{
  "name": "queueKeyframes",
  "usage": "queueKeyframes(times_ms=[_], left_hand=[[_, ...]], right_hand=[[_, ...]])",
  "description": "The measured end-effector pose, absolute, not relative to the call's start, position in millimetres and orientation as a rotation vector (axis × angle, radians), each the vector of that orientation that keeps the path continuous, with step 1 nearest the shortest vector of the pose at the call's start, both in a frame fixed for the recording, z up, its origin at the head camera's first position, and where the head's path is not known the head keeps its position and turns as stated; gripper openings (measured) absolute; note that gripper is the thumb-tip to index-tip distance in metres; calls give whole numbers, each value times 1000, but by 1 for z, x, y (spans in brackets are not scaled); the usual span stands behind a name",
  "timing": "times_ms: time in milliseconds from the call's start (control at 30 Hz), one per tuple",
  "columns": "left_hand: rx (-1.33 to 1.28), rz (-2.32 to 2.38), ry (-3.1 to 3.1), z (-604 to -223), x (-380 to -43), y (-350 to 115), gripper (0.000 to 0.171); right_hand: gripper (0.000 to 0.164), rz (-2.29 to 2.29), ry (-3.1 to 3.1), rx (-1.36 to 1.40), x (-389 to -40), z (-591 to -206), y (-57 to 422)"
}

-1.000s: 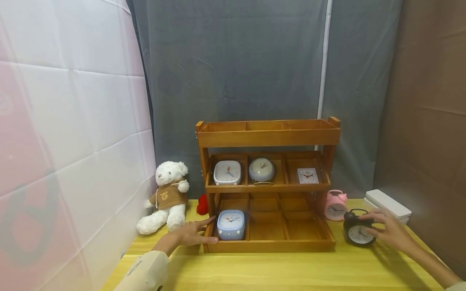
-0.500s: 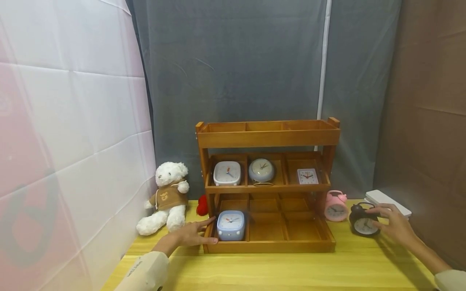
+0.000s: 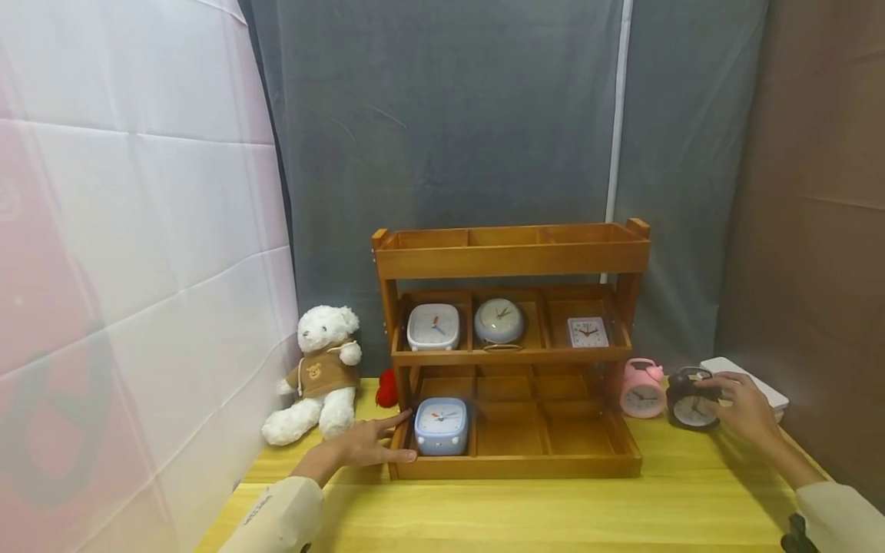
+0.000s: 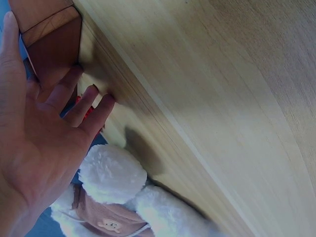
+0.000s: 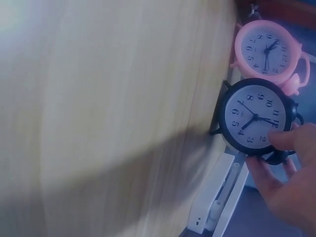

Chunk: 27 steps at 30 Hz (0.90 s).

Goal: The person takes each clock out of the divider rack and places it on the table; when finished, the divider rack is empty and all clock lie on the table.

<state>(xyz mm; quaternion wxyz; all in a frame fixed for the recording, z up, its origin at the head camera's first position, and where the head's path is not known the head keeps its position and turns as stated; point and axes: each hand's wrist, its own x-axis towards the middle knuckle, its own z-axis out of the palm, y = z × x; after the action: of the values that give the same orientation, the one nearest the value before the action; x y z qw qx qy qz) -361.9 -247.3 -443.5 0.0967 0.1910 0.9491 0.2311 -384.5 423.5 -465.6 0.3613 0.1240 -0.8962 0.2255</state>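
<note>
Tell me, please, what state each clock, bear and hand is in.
Black clock: upright, held
Pink clock: upright, unheld
Blue clock: shelved, bottom tier
White clock: shelved, middle tier
Round clock: shelved, middle tier
Small square clock: shelved, middle tier
Teddy bear: seated
Left hand: fingers extended, touching shelf
Right hand: gripping black clock

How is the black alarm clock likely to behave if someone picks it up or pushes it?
The black alarm clock probably stays stiff, since its round case looks rigid. It may tip if pushed, having short, thin feet below that case. Sliding it sideways could well knock the pink clock close beside it.
</note>
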Motion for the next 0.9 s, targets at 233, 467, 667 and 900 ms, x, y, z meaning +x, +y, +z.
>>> queueKeyframes(times_ms=[233,467,667,900], left_hand=[[591,745,2778,-441,-362,-247,96],[596,777,2757,-443,-362,-248,95],[603,788,2752,-445,-363,-248,97],[582,748,2777,-444,-362,-248,95]], right_hand=[[32,627,-2351,281,-391,-462,420],[34,625,-2373,292,-394,-462,421],[33,617,-2345,314,-390,-457,424],[32,572,-2294,408,-384,-446,419]])
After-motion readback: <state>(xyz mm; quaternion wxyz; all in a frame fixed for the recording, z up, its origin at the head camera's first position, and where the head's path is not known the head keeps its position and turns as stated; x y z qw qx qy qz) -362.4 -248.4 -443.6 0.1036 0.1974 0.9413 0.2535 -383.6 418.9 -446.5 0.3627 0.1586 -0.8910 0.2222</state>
